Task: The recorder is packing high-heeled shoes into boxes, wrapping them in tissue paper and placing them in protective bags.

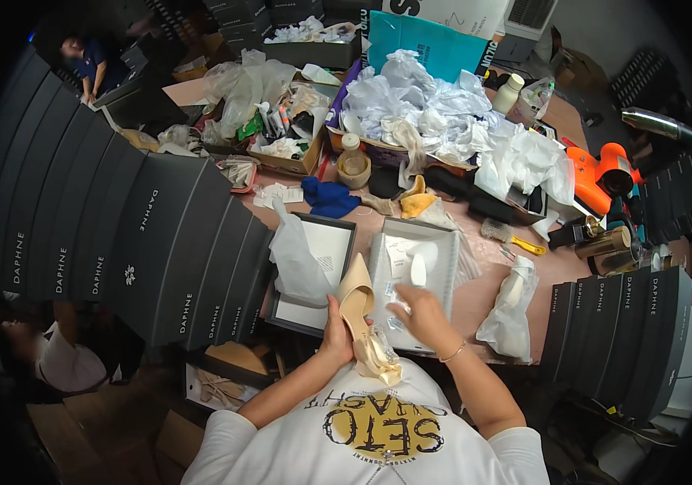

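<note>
My left hand [337, 331] is wrapped round a beige pointed-toe shoe [355, 293], its toe pointing away from me. Clear plastic wrapping [380, 356] covers the shoe's heel end, close to my shirt. Just right of the shoe, my right hand [425, 317] hovers over an open box part lined with white paper [443, 242]; its fingers are apart and I see nothing held in them. Beyond those fingers a small white oval piece [418, 269] lies in that box. To the left is another open dark-rimmed box [331, 234] with white tissue paper [297, 263] in it.
Dark shoeboxes stand in rows at left [164, 242] and right [637, 323]. A paper-wrapped bundle [511, 311], a yellow-handled brush [515, 237] and an orange heat tool [604, 178] lie right. Crumpled white paper [422, 105] fills a box behind. Two other people are at left.
</note>
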`<action>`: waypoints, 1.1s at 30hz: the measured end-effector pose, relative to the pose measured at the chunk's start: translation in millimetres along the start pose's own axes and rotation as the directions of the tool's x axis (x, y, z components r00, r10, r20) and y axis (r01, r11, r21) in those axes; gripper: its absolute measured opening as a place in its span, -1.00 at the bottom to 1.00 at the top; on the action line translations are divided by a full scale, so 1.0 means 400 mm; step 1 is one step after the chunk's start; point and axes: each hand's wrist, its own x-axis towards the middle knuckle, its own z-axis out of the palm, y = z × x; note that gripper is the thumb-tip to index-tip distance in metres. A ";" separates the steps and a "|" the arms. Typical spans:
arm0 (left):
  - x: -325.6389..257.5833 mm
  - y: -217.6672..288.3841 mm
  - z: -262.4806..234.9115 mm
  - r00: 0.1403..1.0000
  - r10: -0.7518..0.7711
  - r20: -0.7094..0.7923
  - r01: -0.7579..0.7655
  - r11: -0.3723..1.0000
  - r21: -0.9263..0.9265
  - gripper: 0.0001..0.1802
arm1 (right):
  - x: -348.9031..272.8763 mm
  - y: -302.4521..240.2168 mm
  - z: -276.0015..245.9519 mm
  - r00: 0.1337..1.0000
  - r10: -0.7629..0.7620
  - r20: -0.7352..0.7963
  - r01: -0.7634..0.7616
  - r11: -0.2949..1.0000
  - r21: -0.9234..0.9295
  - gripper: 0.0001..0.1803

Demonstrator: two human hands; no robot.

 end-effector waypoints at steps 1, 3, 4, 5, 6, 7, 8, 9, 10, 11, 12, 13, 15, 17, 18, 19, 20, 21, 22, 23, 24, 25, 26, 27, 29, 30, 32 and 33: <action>-0.003 -0.014 0.007 0.998 0.049 0.049 -0.051 0.998 0.028 -0.15 | 0.001 -0.047 0.007 0.966 0.069 0.249 -0.142 0.946 0.290 -0.57; -0.006 -0.045 0.031 0.977 0.140 0.162 -0.154 0.985 0.078 -0.15 | 0.005 -0.027 0.129 0.976 -0.040 0.216 -0.048 0.921 0.386 -0.42; -0.002 -0.055 0.042 0.957 0.185 0.223 -0.209 0.974 0.088 -0.15 | 0.032 -0.005 0.122 0.913 -0.055 0.404 -0.038 0.975 0.219 -0.37; 0.001 -0.053 0.053 0.964 0.181 0.198 -0.204 0.973 0.107 -0.14 | 0.047 0.009 0.145 0.919 0.055 0.390 -0.154 0.961 0.229 -0.36; 0.001 -0.047 0.056 0.970 0.174 0.168 -0.197 0.972 0.126 -0.14 | 0.064 0.014 0.188 0.911 0.165 0.379 -0.269 0.932 0.242 -0.35; -0.006 -0.034 0.046 0.977 0.170 0.131 -0.190 0.970 0.151 -0.13 | 0.074 0.003 0.216 0.889 0.269 0.371 -0.379 0.886 0.267 -0.34; -0.006 -0.026 0.032 0.986 0.118 0.120 -0.135 0.980 0.145 -0.14 | 0.065 -0.002 0.223 0.898 0.257 0.356 -0.369 0.882 0.294 -0.32; -0.005 -0.004 0.034 0.985 0.073 0.157 -0.103 0.976 0.191 -0.12 | 0.065 -0.004 0.225 0.909 0.241 0.340 -0.352 0.880 0.318 -0.29; -0.014 0.022 0.035 0.983 0.023 0.181 -0.067 0.969 0.240 -0.10 | 0.056 -0.029 0.205 0.915 0.280 0.292 -0.361 0.891 0.275 -0.28; -0.013 0.054 0.037 0.979 -0.028 0.203 -0.032 0.957 0.289 -0.08 | 0.048 -0.053 0.173 0.925 0.212 0.316 -0.297 0.920 0.254 -0.30; 0.017 0.096 0.037 0.964 0.029 0.266 -0.125 0.928 0.351 -0.17 | 0.037 -0.084 0.132 0.926 0.146 0.348 -0.235 0.944 0.231 -0.31; 0.046 0.140 0.054 0.971 0.029 0.237 -0.090 0.964 0.251 -0.35 | 0.025 -0.097 0.111 0.920 0.078 0.383 -0.168 0.964 0.205 -0.32; 0.094 0.152 0.052 0.953 -0.015 0.301 -0.122 0.895 0.429 -0.52 | -0.005 -0.090 0.152 0.951 0.006 0.309 -0.069 0.979 0.192 -0.39; 0.148 0.144 0.042 0.962 0.002 0.273 -0.133 0.876 0.464 -0.60 | 0.005 -0.082 0.153 0.929 0.035 0.368 -0.071 0.994 0.085 -0.42; 0.161 0.140 0.037 0.968 0.004 0.251 -0.130 0.864 0.486 -0.64 | 0.002 -0.064 0.187 0.953 0.039 0.300 -0.088 0.985 0.151 -0.46; 0.158 0.152 0.043 0.971 0.030 0.235 -0.152 0.843 0.517 -0.65 | 0.004 -0.072 0.197 0.958 0.036 0.284 -0.080 0.986 0.147 -0.47; 0.156 0.173 0.054 0.974 0.057 0.221 -0.172 0.819 0.547 -0.67 | 0.017 -0.077 0.202 0.963 0.033 0.269 -0.073 0.987 0.143 -0.47; 0.139 0.181 0.058 0.978 0.074 0.196 -0.177 0.795 0.580 -0.68 | 0.016 -0.089 0.208 0.965 0.037 0.260 -0.077 0.986 0.147 -0.47; 0.126 0.192 0.066 0.968 0.109 0.226 -0.226 0.771 0.596 -0.68 | 0.042 -0.113 0.185 0.967 0.036 0.253 -0.063 0.993 0.100 -0.44; 0.112 0.201 0.077 0.956 0.144 0.256 -0.275 0.744 0.609 -0.69 | 0.028 -0.128 0.183 0.968 0.033 0.247 -0.049 0.997 0.060 -0.43; 0.099 0.221 0.102 0.932 0.193 0.306 -0.348 0.709 0.613 -0.69 | 0.036 -0.136 0.168 0.973 0.014 0.229 -0.016 1.000 0.007 -0.41; 0.080 0.227 0.122 0.928 0.193 0.319 -0.351 0.740 0.574 -0.67 | 0.048 -0.135 0.153 0.978 -0.005 0.211 0.016 0.999 -0.052 -0.39; 0.057 0.224 0.137 0.923 0.195 0.331 -0.353 0.769 0.532 -0.65 | 0.044 -0.135 0.148 0.990 -0.123 0.065 0.123 0.992 0.013 -0.34; 0.043 0.213 0.137 0.923 0.195 0.332 -0.345 0.802 0.487 -0.62 | 0.045 -0.127 0.147 0.995 -0.097 0.033 0.097 0.995 0.019 -0.33; 0.045 0.196 0.133 0.908 0.213 0.361 -0.336 0.885 0.321 -0.54 | 0.050 -0.111 0.149 0.999 -0.046 -0.027 0.047 0.998 0.035 -0.32; 0.036 0.169 0.130 0.913 0.248 0.324 -0.343 0.895 0.284 -0.54 | 0.049 -0.125 0.132 1.000 0.001 0.031 -0.004 0.995 0.097 -0.30; 0.048 0.148 0.098 0.924 0.212 0.317 -0.287 0.935 0.211 -0.48 | 0.047 -0.107 0.158 0.982 0.038 0.187 -0.058 0.993 0.106 -0.28; 0.045 0.149 0.096 0.925 0.206 0.319 -0.291 0.924 0.248 -0.48 | 0.037 -0.108 0.165 0.961 0.066 0.267 -0.098 0.989 0.108 -0.26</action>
